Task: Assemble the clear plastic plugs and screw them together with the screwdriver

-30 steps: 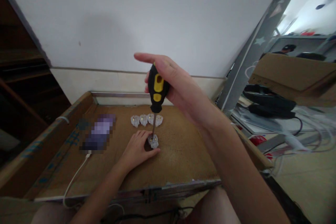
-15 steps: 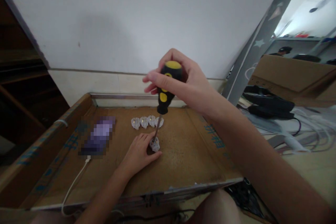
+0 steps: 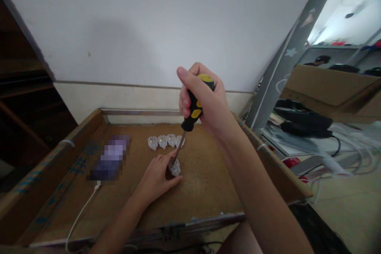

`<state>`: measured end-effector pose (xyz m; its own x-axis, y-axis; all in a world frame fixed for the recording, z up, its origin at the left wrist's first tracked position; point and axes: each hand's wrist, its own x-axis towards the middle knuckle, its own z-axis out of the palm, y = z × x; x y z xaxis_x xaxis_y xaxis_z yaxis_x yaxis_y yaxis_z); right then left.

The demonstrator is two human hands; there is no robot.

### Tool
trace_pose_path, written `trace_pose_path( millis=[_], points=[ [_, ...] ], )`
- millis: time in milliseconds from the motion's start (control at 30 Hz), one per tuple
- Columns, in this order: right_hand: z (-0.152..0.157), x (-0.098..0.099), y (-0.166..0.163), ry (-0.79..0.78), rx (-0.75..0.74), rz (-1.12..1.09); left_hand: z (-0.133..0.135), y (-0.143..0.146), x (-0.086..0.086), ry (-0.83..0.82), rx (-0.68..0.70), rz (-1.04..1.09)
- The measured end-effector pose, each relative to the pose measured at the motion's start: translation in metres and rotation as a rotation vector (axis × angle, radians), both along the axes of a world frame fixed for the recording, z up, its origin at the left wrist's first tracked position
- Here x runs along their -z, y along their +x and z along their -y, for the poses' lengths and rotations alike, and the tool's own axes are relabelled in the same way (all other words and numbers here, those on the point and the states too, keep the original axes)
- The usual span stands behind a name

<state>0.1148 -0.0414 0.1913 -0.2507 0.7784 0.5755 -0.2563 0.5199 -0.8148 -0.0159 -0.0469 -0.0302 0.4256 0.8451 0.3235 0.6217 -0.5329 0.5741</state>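
Note:
My right hand (image 3: 205,101) is wrapped round the black and yellow handle of a screwdriver (image 3: 190,117), held nearly upright and leaning right. Its metal tip rests in a small clear plastic part (image 3: 175,168) on the brown board (image 3: 205,174). My left hand (image 3: 156,176) lies on the board and pinches that part between thumb and fingers, holding it still. Behind it, a row of several similar clear parts (image 3: 165,141) sits on the board.
A blurred purple object (image 3: 108,158) lies at the left with a white cable (image 3: 80,214) running toward the front edge. Raised wooden sides (image 3: 44,166) border the board. A cardboard box (image 3: 330,91), black items and cables lie to the right.
My right hand went from a loose, open-fingered hold on the handle to a full grip round it, and the screwdriver tilted right. The left hand and the part stayed put.

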Motion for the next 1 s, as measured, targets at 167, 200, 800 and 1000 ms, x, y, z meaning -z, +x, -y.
trace_pose_path(
  millis=[167, 200, 800, 1000],
  points=[
    [0.019, -0.007, -0.001, -0.063, -0.248, 0.148, 0.002, 0.002, -0.003, 0.033, 0.028, 0.038],
    [0.024, -0.008, -0.002, -0.054, -0.234, 0.170, 0.002, 0.003, -0.004, 0.013, 0.024, 0.040],
    [0.014, 0.002, -0.004, 0.042, -0.007, 0.017, -0.002, 0.005, 0.002, -0.077, -0.019, 0.084],
    [0.007, 0.002, 0.000, 0.022, 0.008, 0.029, -0.002, 0.004, 0.003, -0.085, -0.012, 0.094]
  ],
)
